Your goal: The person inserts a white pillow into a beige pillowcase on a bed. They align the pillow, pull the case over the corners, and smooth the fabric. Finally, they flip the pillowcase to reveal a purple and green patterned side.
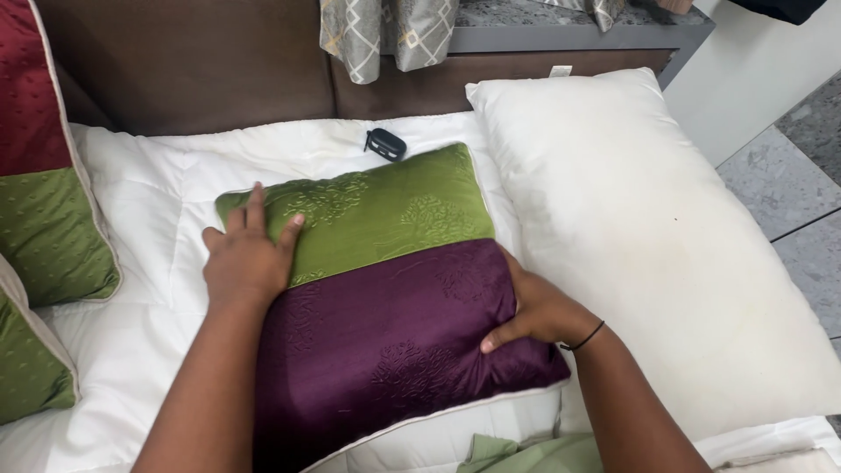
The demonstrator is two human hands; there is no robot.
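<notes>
We're settling the green-and-purple cushion (385, 289) on the bed (149, 333): left hand (248, 258) flat, fingers spread; right hand (536, 307) gripping its right edge, which we next need squared.

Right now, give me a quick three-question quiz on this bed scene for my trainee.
1. True or false: the left hand lies flat on the green half of the green-and-purple cushion.
2. What does the right hand grip? A) the cushion's right edge B) the white pillow C) the small black case
3. Fill in: the small black case rests on the white comforter just beyond the cushion's ____ half.

Key: 1 true; 2 A; 3 green.
</notes>
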